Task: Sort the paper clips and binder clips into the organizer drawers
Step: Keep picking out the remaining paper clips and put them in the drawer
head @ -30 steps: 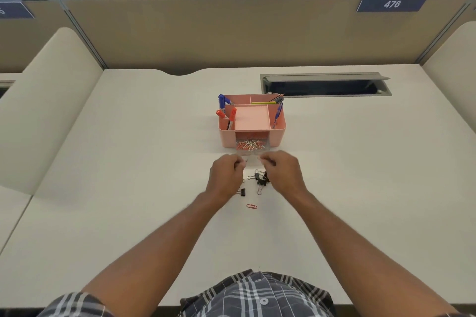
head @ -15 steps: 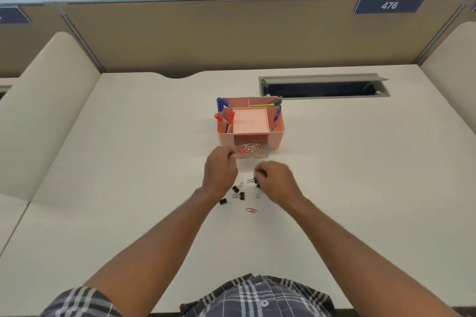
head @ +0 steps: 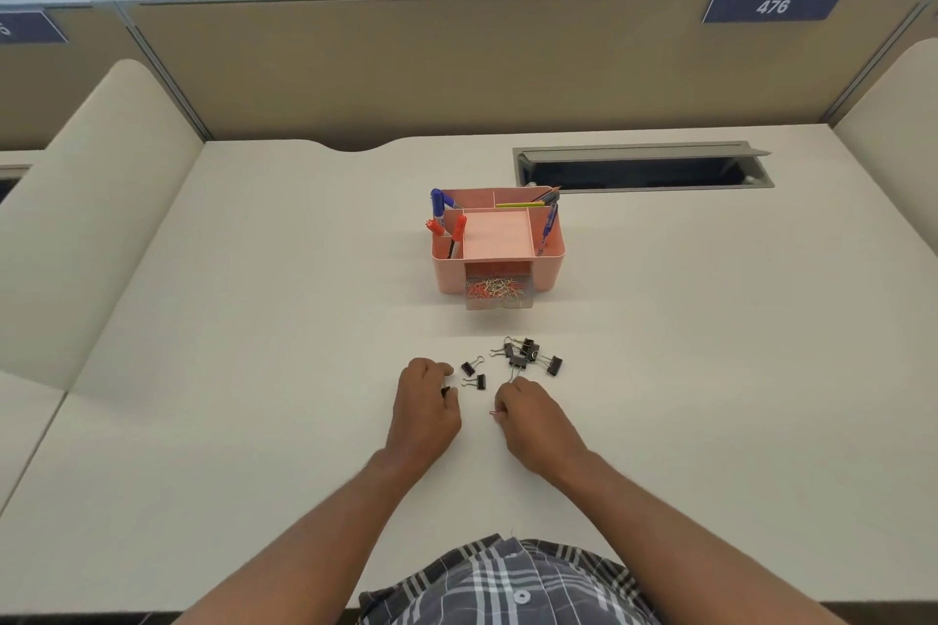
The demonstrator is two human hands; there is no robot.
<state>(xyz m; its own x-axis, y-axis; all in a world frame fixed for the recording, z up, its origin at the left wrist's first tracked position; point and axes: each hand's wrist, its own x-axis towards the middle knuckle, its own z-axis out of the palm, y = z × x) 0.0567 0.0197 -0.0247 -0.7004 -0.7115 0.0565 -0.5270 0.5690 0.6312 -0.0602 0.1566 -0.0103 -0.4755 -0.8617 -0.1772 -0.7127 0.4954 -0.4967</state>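
Spreading across most of the view, the broad cream-white table (head: 254, 371) carries everything. Toward its far middle stands the pink plastic desk organizer (head: 550, 269), with markers and pens upright in its top compartments. From its front face a small clear plastic drawer (head: 500, 295) is pulled out, holding a heap of red and silver paper clips (head: 496, 288).

Nearer the person, both bare forearms reach in over a plaid shirt. The left hand (head: 425, 409) rests knuckles-up on the table with its fingers curled under; a small dark piece shows at its fingertips, but whether it is gripped cannot be told. The right hand (head: 533, 414) is likewise curled, its fingertips pinched at a small red paper clip (head: 493, 414) that lies on the table.

Between the hands and the drawer lie the black binder clips: a cluster (head: 530, 354) just beyond the right hand, and two loose ones (head: 474, 373) between the hands.
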